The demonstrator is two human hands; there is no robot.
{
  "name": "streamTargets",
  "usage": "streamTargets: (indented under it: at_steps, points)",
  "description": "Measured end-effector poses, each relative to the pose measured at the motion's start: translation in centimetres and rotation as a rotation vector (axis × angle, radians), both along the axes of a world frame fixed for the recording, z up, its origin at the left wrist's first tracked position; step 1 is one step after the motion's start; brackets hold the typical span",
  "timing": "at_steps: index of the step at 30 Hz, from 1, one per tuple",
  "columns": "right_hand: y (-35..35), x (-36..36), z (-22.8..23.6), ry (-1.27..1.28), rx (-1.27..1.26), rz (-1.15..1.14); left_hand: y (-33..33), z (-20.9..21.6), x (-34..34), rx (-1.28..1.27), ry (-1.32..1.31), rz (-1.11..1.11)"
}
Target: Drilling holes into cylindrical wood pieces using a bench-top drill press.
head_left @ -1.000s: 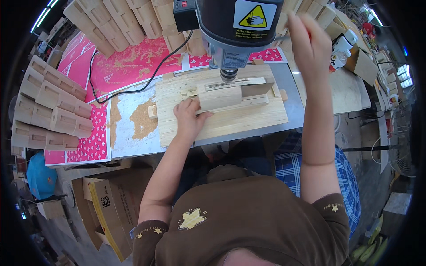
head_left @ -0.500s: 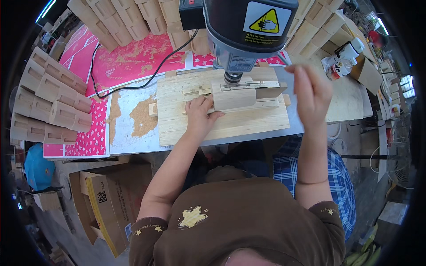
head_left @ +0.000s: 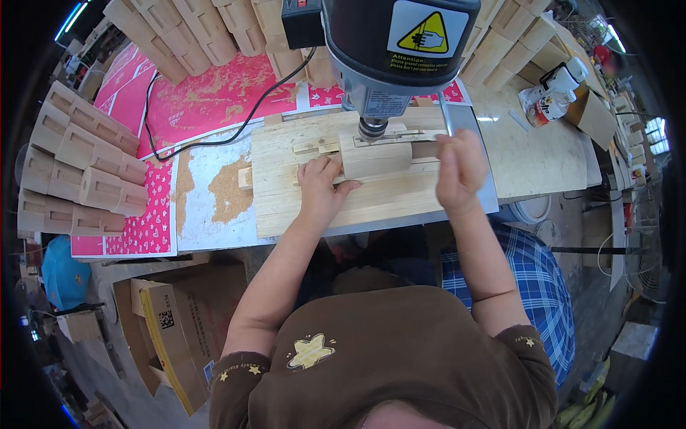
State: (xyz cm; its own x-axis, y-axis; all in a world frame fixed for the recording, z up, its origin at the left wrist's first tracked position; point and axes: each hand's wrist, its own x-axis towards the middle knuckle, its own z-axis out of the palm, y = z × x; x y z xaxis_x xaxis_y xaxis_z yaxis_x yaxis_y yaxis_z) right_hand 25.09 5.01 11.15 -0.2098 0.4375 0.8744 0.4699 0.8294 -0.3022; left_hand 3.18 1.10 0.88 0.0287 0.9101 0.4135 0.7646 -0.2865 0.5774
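The left hand (head_left: 319,184) is at the left end of a round wooden block (head_left: 376,161). Its fingers bend by that end and its thumb sticks out along the near side. The gap between thumb and fingers is partly spread, and I cannot tell how hard they squeeze. The right hand (head_left: 463,168) is curled up tight on the low end of a thin metal lever (head_left: 445,114). The hand is a bit blurry, and it hides the tip of the lever.

The wooden block lies on its side on a flat wooden board (head_left: 371,206), under a big dark drill press (head_left: 396,46). The drill's round metal chuck (head_left: 373,129) is right at the top of the block. I cannot tell if a drill bit is inside the wood. A thin metal strip (head_left: 400,136) sits along the top of the block, to the right of the chuck.

The board rests on a work table (head_left: 487,187). To its left is a patch of sawdust (head_left: 232,191). A black cord (head_left: 236,136) curves over pink paper (head_left: 207,93) behind it. More wooden pieces (head_left: 107,151) are piled up at the far left, and others stand in rows at the back. White bottles (head_left: 568,75) are on the right. Down low on the left is an open cardboard box (head_left: 189,325).
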Motion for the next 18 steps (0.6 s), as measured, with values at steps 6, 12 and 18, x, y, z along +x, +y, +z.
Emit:
streamTargets:
  at_steps: [6,12,18]
  points:
    - [5.0,-1.4,12.3,0.07,-0.25,-0.219,-0.1,0.1,-0.2,-0.027,-0.047,0.039]
    - [9.7,-2.6,12.6,0.207,-0.317,-0.015,0.6,-0.3,0.3,-0.065,-0.115,0.011]
    - [4.9,3.4,-1.0,-0.455,-0.461,-0.088,0.4,1.3,0.3,-0.077,-0.238,-0.004]
